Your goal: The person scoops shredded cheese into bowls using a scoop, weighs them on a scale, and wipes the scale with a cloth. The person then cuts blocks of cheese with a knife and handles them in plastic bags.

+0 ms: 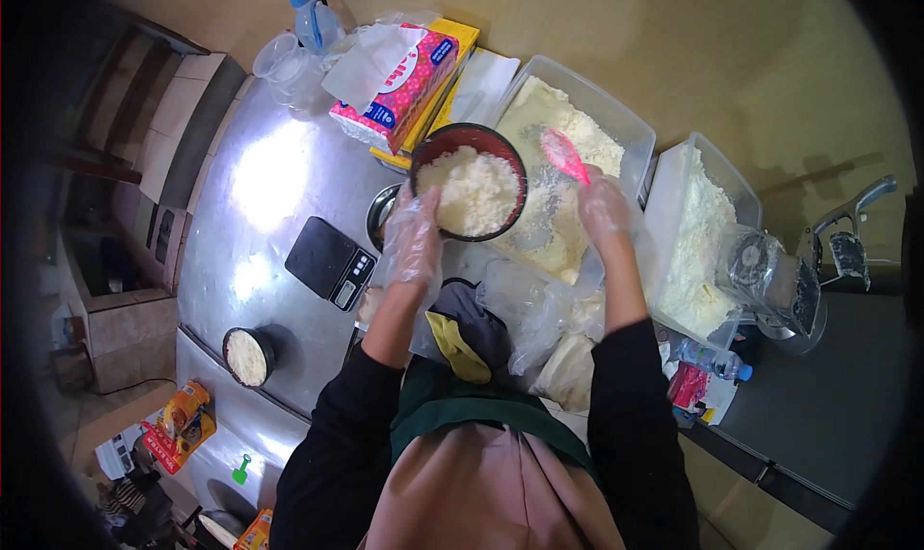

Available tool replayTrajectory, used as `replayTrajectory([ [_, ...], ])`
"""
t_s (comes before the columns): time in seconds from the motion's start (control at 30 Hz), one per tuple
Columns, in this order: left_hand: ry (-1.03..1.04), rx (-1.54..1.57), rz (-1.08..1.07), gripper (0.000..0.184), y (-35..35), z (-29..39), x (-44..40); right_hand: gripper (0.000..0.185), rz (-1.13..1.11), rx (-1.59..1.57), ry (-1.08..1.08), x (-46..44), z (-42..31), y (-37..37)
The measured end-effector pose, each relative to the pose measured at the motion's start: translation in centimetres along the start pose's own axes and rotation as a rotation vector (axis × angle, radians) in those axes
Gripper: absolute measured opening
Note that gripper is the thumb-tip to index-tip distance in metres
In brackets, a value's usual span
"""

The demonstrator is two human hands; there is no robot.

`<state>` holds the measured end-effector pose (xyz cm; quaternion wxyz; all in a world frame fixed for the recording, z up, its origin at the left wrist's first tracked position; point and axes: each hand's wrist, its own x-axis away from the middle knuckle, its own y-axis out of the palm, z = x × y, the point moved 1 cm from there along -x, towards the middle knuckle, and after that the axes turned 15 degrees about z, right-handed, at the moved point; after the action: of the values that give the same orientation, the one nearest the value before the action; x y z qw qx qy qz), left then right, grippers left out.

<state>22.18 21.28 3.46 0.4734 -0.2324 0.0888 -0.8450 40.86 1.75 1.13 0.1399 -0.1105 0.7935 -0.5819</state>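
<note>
My left hand (415, 232), in a clear plastic glove, grips the rim of a dark bowl (513, 221) with a red inside. White crumbly powder (472, 184) fills much of this bowl. Also gloved, my right hand (603, 204) is closed round the handle of a pink scoop (563, 155), which has some white powder in it. The scoop is over a clear plastic tub (642, 131) of pale powder, and the bowl overlaps the tub's left side. A black kitchen scale (327, 256) lies left of my left hand, near a metal bowl (376, 225).
A second tub (751, 179) of white powder stands at right, beside a metal-handled machine (818, 252). Another powder-filled bowl (248, 358) sits on the steel table (217, 271) at left. A pink tissue pack (399, 83) and a blue-capped bottle (316, 23) are at the back.
</note>
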Motion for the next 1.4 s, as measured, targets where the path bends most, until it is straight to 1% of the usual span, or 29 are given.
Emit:
replayTrajectory([
  [0.03, 0.029, -0.179, 0.069, 0.059, -0.8, -1.3, -0.4, 0.03, -0.022, 0.009, -0.021, -1.1, 1.1, 3.4],
  [0.07, 0.028, -0.185, 0.07, 0.059, -1.7, -2.1, -0.6, 0.03, -0.025, 0.005, -0.019, -1.9, 1.3, 5.5],
  [0.13, 0.011, -0.043, 0.079, 0.054, -3.5, -3.6, -1.0, 0.029, -0.104, -0.021, 0.01, -2.7, 0.5, 8.5],
  [0.17, 0.094, 0.036, 0.077, 0.052, -4.3, -5.0, -1.3, 0.029, -0.108, -0.024, 0.012, -2.8, -0.1, 9.0],
  [0.23, 0.103, 0.081, 0.12, 0.051, -5.6, -6.8, -1.1, 0.031, -0.267, 0.037, -0.203, -2.5, -1.4, 9.9],
  [0.27, 0.109, 0.103, 0.141, 0.051, -6.3, -6.3, -0.7, 0.031, -0.269, 0.036, -0.204, -2.2, -1.0, 11.0],
  [0.33, -0.263, 0.496, 0.23, 0.053, -6.8, -4.8, 0.4, 0.032, -0.414, 0.106, -0.436, -0.9, -1.1, 12.2],
  [0.37, -0.301, 0.57, 0.234, 0.055, -7.0, -4.5, 0.7, 0.032, -0.414, 0.108, -0.439, -0.3, -1.1, 12.1],
  [0.47, -0.28, 0.527, 0.231, 0.055, -7.4, -5.0, 0.3, 0.03, -0.637, -0.106, -0.307, 1.1, -0.1, 13.3],
  [0.5, -0.277, 0.527, 0.233, 0.055, -7.4, -5.0, 0.1, 0.028, -0.726, -0.301, -0.338, 1.2, 2.1, 16.4],
  [0.57, -0.263, 0.541, 0.191, 0.056, -7.1, -5.0, 0.0, 0.026, -0.809, -0.501, -0.363, 1.6, 1.6, 15.5],
  [0.63, -0.26, 0.49, 0.187, 0.056, -6.6, -4.7, 0.0, 0.022, -0.934, -0.594, 0.057, 2.0, 1.8, 12.8],
  [0.67, -0.257, 0.443, 0.187, 0.056, -6.3, -4.6, 0.1, 0.022, -0.929, -0.596, 0.059, 2.2, 2.1, 11.9],
  [0.73, -0.207, 0.37, 0.139, 0.055, -5.5, -4.4, -0.3, 0.024, -0.827, -0.97, 0.296, 2.5, 2.4, 9.8],
  [0.77, -0.159, 0.298, 0.095, 0.055, -5.0, -4.1, -0.6, 0.024, -0.822, -0.974, 0.294, 2.8, 2.2, 8.1],
  [0.83, -0.107, 0.297, 0.082, 0.055, -3.5, -1.9, 0.2, 0.029, -0.49, -0.999, 0.278, 2.7, 1.5, 3.4],
  [0.87, -0.063, 0.295, 0.071, 0.056, -2.9, -0.5, 0.7, 0.029, -0.483, -0.998, 0.275, 2.5, 1.8, 2.0],
  [0.9, -0.042, 0.093, 0.071, 0.058, -2.5, 0.7, 0.8, 0.032, -0.412, -0.838, 0.207, 2.2, 2.5, 0.5],
  [0.93, -0.037, 0.099, 0.066, 0.058, -1.8, 1.7, 1.3, 0.035, -0.342, -0.678, 0.142, 2.0, 2.8, -0.9],
  [0.97, -0.017, 0.113, 0.04, 0.057, -1.0, 2.6, 1.9, 0.037, -0.256, -0.655, 0.075, 2.3, 2.5, -2.7],
  [1.0, 0.003, 0.128, 0.013, 0.056, -0.4, 3.2, 2.1, 0.037, -0.247, -0.651, 0.074, 2.8, 2.0, -4.2],
  [1.03, 0.098, 0.091, -0.021, 0.054, 0.9, 0.8, 0.5, 0.037, -0.094, -0.528, -0.046, 3.3, 1.1, -5.8],
  [1.07, 0.101, 0.096, -0.026, 0.054, 1.7, 1.2, 0.5, 0.037, 0.056, -0.402, -0.164, 3.9, 0.2, -7.0],
  [1.1, -0.042, 0.202, -0.1, 0.055, 2.8, 1.7, 0.8, 0.037, 0.062, -0.398, -0.164, 4.7, -1.1, -7.7],
  [1.13, -0.187, 0.305, -0.174, 0.056, 3.5, 2.0, 0.9, 0.039, 0.166, -0.304, -0.191, 5.6, -2.5, -8.2],
  [1.17, -0.218, 0.429, -0.302, 0.058, 4.5, 0.9, 0.4, 0.043, 0.268, -0.209, -0.216, 6.4, -3.5, -8.6],
  [1.2, -0.217, 0.43, -0.306, 0.058, 5.4, 0.0, 0.1, 0.043, 0.271, -0.207, -0.214, 7.0, -4.0, -8.9],
  [1.3, -0.287, 0.482, -0.352, 0.055, 6.7, 0.3, 1.2, 0.063, 0.268, -0.055, -0.301, 8.6, -4.7, -9.1],
  [1.4, -0.279, 0.495, -0.356, 0.055, 6.5, -0.4, 1.0, 0.06, 0.341, -0.012, -0.369, 9.3, -5.0, -11.2],
])
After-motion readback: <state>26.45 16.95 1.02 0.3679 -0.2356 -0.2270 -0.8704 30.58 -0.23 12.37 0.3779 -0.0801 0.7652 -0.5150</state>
